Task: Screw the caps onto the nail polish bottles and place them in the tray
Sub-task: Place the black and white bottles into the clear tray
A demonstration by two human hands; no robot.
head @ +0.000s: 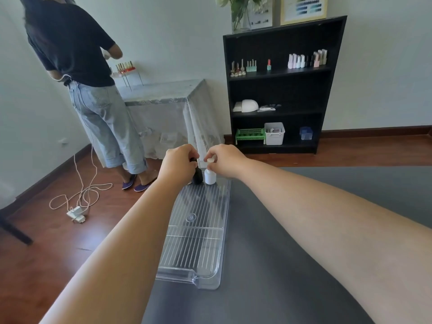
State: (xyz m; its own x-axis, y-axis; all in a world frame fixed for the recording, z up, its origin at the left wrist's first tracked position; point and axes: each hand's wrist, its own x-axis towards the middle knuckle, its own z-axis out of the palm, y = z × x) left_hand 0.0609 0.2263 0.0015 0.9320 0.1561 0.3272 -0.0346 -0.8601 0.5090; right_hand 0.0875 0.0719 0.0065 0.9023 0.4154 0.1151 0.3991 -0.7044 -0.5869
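Both bottles stand upright at the tray's (222, 230) 12 o'clock end, just beside each other. Left hand (177, 163) pinches the black bottle's (197, 177) cap; right hand (225, 160) pinches the white bottle's (210, 176) cap. Tray sits on the grey table (304, 265).

The left hand (178, 164) covers most of the small black nail polish bottle (198, 176). The right-hand fingers (211, 156) hide part of the white cap (210, 160). Cap seating cannot be determined. The frame edges cut both forearms.
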